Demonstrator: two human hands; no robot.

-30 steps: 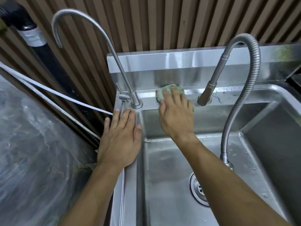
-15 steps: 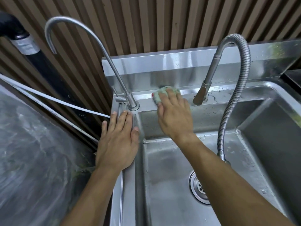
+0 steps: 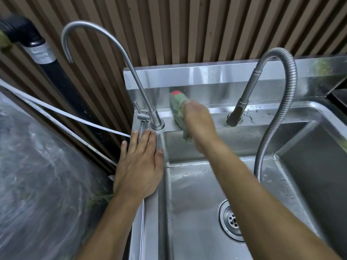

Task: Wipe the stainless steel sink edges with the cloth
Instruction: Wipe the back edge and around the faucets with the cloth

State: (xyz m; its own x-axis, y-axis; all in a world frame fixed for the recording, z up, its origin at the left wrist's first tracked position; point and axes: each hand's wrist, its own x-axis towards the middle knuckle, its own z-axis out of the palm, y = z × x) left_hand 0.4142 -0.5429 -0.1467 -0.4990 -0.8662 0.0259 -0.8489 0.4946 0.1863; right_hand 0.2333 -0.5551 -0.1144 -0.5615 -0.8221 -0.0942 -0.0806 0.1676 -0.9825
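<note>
My left hand (image 3: 138,166) lies flat and open on the sink's (image 3: 150,222) left edge to steady me, while my right hand (image 3: 199,121) holds the green cloth (image 3: 178,107) on the back edge to rub it clean.

Right hand (image 3: 199,124) presses cloth (image 3: 178,107) on sink (image 3: 272,117) back ledge; left hand (image 3: 139,162) flat on rim.

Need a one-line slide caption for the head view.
Right hand wipes the sink's back ledge with a green cloth while left hand rests flat on the left rim.
</note>
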